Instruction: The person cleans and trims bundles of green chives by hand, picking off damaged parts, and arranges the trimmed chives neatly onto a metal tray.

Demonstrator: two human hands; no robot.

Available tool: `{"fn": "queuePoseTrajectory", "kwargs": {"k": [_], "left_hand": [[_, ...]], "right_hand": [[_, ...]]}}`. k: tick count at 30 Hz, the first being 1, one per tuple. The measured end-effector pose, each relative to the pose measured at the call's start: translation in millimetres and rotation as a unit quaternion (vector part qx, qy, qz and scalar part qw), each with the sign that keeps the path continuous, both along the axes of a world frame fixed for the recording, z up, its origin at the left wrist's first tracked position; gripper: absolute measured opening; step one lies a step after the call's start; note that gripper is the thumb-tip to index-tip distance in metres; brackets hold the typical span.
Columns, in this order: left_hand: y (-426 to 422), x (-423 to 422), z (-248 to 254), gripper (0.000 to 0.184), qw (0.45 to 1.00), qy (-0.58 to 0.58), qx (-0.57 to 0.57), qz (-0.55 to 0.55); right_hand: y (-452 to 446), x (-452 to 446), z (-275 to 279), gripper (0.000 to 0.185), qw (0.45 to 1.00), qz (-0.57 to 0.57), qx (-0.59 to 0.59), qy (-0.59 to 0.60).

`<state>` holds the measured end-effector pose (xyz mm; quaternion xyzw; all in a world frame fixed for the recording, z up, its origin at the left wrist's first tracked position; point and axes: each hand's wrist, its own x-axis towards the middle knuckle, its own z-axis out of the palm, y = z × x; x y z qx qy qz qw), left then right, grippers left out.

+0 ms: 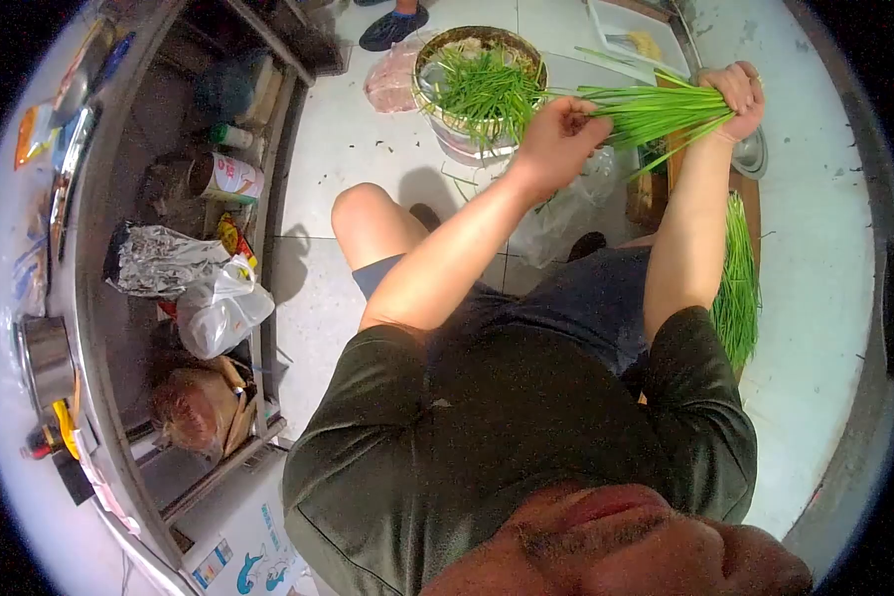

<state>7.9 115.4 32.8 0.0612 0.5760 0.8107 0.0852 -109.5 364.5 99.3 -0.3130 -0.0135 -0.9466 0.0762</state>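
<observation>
My right hand [735, 97] is wrapped round one end of a bundle of long green stalks [661, 111], which fans out toward the left. At the loose end, my left hand [558, 147] has its fingers curled and pinched together on stalks. Just left of that hand stands a round bucket [460, 146] with cut or loose green stalks [487, 91] heaped in it and some hanging over the rim. A larger pile of green stalks [737, 288] lies beside my right arm on a brown wooden surface.
A pink bag [391, 79] lies beside the bucket. Clear plastic [556, 223] is between my legs. A white tray [644, 38] and another person's dark shoe [393, 30] are at the top. Shelves on the left hold a tin [226, 177], foil [169, 260] and a plastic bag [224, 308].
</observation>
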Motion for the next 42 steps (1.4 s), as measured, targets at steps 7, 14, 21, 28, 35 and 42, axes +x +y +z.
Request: {"fn": "queuePoseTrajectory", "kwargs": {"k": [7, 14, 21, 28, 35, 42], "left_hand": [[25, 1, 6, 0.035, 0.996, 0.067, -0.013, 0.06], [26, -5, 16, 0.041, 0.994, 0.074, 0.062, 0.041], [27, -3, 16, 0.053, 0.985, 0.065, 0.152, 0.05], [19, -8, 26, 0.049, 0.98, 0.002, 0.192, 0.061], [23, -19, 13, 0.04, 0.974, 0.02, 0.212, 0.072], [21, -27, 6, 0.037, 0.967, -0.006, 0.238, 0.09]], "right_hand": [[7, -1, 2, 0.013, 1.0, -0.018, 0.006, -0.013], [17, -4, 0, 0.022, 0.999, -0.009, 0.004, -0.053], [12, -1, 0, 0.046, 0.988, -0.048, -0.002, -0.15], [24, -18, -27, 0.045, 0.987, -0.08, 0.087, -0.107], [26, -24, -45, 0.033, 0.968, -0.168, 0.138, -0.122], [21, -23, -49, 0.023, 0.93, -0.266, 0.2, -0.159]]}}
